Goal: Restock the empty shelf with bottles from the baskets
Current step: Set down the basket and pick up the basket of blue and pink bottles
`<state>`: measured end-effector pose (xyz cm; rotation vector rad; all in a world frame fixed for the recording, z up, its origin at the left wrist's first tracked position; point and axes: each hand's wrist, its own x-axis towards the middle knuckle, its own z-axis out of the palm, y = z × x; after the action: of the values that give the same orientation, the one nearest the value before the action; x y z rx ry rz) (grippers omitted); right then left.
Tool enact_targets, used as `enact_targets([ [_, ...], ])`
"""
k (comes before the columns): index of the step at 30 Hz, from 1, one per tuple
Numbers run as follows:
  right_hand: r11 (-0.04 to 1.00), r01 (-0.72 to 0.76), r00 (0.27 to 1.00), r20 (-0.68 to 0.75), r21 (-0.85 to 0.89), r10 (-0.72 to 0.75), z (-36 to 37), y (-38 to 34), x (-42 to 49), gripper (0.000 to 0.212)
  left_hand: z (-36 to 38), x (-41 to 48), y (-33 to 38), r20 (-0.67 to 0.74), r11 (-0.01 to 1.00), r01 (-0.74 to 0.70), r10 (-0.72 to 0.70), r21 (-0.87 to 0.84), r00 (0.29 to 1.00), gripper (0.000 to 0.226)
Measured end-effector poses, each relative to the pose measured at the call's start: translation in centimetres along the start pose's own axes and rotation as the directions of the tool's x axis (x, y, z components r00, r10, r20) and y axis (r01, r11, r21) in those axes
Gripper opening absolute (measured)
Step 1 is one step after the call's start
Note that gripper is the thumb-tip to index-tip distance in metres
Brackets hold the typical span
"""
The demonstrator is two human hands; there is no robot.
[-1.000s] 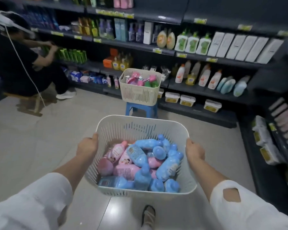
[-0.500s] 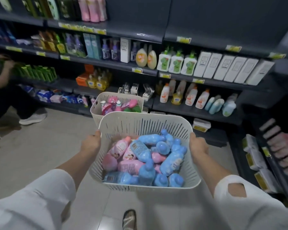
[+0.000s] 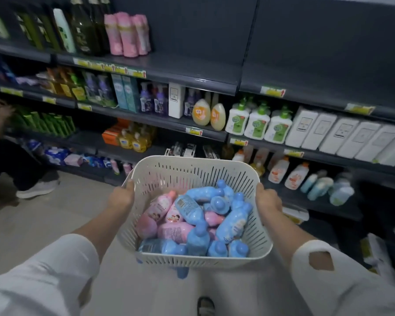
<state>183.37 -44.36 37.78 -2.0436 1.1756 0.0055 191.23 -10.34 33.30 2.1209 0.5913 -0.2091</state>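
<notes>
While we hold basket [image 3: 192,261] before empty shelf [image 3: 324,74], left hand [image 3: 123,197] and right hand [image 3: 268,200] each clasp side rim. Pink and blue bottles [image 3: 234,221] lie heaped loose inside. We judge load fairly heavy, bottles stiff, smooth plastic; best grasped round body below cap.

You're in a shop, toiletries aisle by the look of it. Dark metal shelving [image 3: 192,80] runs beyond both your hands, yellow price tags [image 3: 273,91] clipped along the edges. Above your left hand [image 3: 121,197]: rows of identical pink bottles [image 3: 128,34]. Up past your right hand [image 3: 268,199]: green-and-white pump soaps [image 3: 258,122] and white boxes [image 3: 342,135], facing out. The basket [image 3: 183,174] you're gripping is full of similar stuff.
</notes>
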Motion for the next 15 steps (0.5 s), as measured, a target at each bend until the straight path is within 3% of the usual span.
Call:
enact_targets([
  [5, 0.993, 0.109, 0.991, 0.077, -0.039, -0.106, 3.2, -7.5, 5.6, 0.057, -0.4, 3.6, 3.6, -0.057, 0.997, 0.029, -0.033, -0.075, 0.998, 0.062],
  [15, 0.916, 0.360, 0.897, 0.335, -0.174, -0.289, 11.3, -20.4, 14.2, 0.057, 0.1, 8.7, 4.1, -0.204, 0.924, 0.240, -0.308, -0.299, 0.929, 0.055],
])
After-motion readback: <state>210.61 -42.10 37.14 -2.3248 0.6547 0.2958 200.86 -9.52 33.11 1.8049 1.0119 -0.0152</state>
